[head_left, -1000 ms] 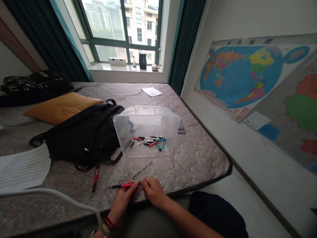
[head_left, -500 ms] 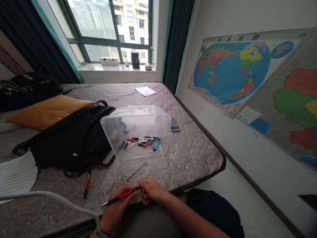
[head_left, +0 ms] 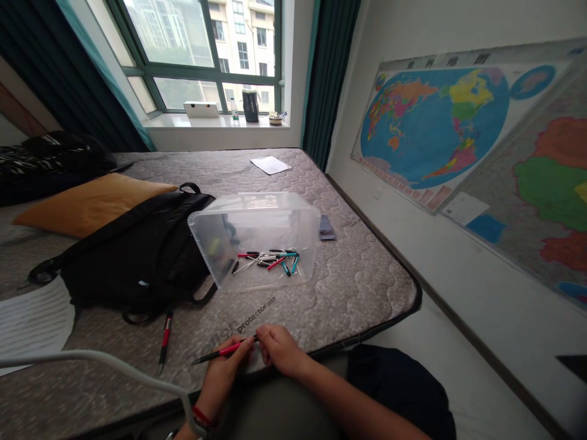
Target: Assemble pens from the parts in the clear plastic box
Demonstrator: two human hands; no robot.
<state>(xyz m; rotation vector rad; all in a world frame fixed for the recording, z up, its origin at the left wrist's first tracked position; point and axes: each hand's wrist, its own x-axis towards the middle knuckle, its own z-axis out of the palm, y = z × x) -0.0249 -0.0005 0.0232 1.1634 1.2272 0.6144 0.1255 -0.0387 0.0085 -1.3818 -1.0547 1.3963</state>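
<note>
A red and black pen [head_left: 219, 352] lies almost level over the near edge of the mattress [head_left: 358, 287], tip pointing left. My left hand [head_left: 224, 371] grips its barrel with closed fingers. My right hand [head_left: 280, 349] pinches the pen's right end. Further back stands a clear plastic box [head_left: 257, 238] holding several loose pens and pen parts [head_left: 268, 261] in red, teal and black. A second red and black pen [head_left: 165, 338] lies on the mattress to the left, apart from both hands.
A black backpack [head_left: 132, 256] leans against the box's left side, with an orange pillow [head_left: 92, 205] behind it. Printed paper [head_left: 32, 321] lies at the left, a white cable [head_left: 105, 366] crosses the foreground, and a small dark object [head_left: 326, 228] sits right of the box.
Both hands have kept hold of the pen the whole time; it tilted tip-down half a second ago and has come back nearer level. The view shifted slightly.
</note>
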